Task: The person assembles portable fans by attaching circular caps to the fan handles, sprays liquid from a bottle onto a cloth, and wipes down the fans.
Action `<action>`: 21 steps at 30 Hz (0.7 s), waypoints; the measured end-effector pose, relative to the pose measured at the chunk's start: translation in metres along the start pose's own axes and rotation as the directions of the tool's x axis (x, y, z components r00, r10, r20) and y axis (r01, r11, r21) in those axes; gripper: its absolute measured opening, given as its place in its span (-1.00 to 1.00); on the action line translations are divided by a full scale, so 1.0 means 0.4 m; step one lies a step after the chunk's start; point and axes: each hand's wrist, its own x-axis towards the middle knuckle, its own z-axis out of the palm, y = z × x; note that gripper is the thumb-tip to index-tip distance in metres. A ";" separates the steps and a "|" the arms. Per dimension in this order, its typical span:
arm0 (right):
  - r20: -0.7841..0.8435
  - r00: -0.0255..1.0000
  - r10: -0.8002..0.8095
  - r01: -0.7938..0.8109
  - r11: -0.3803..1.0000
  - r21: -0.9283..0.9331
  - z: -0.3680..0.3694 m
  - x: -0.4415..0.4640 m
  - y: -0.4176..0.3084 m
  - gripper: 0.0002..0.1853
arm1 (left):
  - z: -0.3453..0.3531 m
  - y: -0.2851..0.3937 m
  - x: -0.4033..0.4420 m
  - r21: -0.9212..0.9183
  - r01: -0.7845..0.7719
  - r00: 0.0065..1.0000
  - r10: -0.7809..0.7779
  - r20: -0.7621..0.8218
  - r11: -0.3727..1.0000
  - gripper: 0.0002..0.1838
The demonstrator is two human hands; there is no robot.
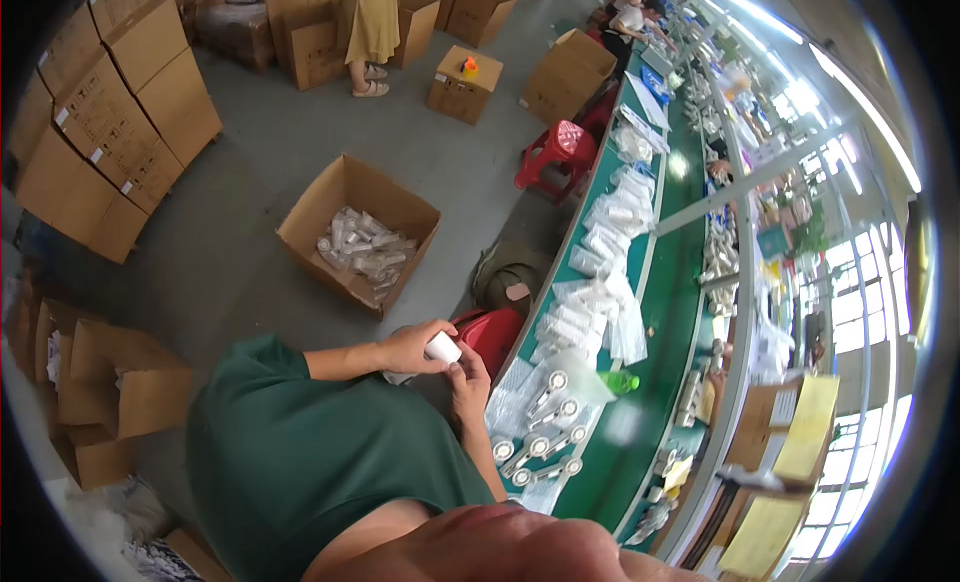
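A white cylinder (442,348) with a smooth, flat end is held between my two hands in front of my green shirt. My left hand (408,349) is closed around its left side. My right hand (468,379) closes on it from the right, thumb and fingers against its edge. Under my left hand, a pale grey piece (398,378) shows partly; I cannot tell whether it belongs to the cylinder. Beside my right forearm, several grey-white parts with round ends (540,446) lie on clear plastic wrap on the bench.
An open carton (345,197) of clear-bagged parts stands ahead. A red stool (560,152) and red seat (490,337) are by the green conveyor (675,252). Bagged parts (590,302) line its edge, near a green bottle (620,382). Stacked cartons (110,112) rise left; people are farther off.
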 end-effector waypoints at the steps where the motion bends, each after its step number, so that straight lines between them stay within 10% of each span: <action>1: 0.026 1.000 0.016 -0.016 1.000 0.003 -0.004 0.075 -0.014 -0.54 | -0.032 -0.014 0.055 -0.002 -0.006 1.000 0.006 -0.023 1.000 -0.33; 12: 0.296 0.942 0.156 -0.145 0.988 -0.057 0.124 0.650 -0.169 -0.58 | -0.384 -0.068 0.371 -0.121 0.033 0.963 -0.064 -0.260 0.992 -0.30; 21: 0.537 0.683 0.495 -0.487 0.857 -0.169 0.146 1.107 -0.117 -0.57 | -0.485 -0.256 0.590 -0.309 0.150 0.822 -0.292 -0.489 0.939 -0.27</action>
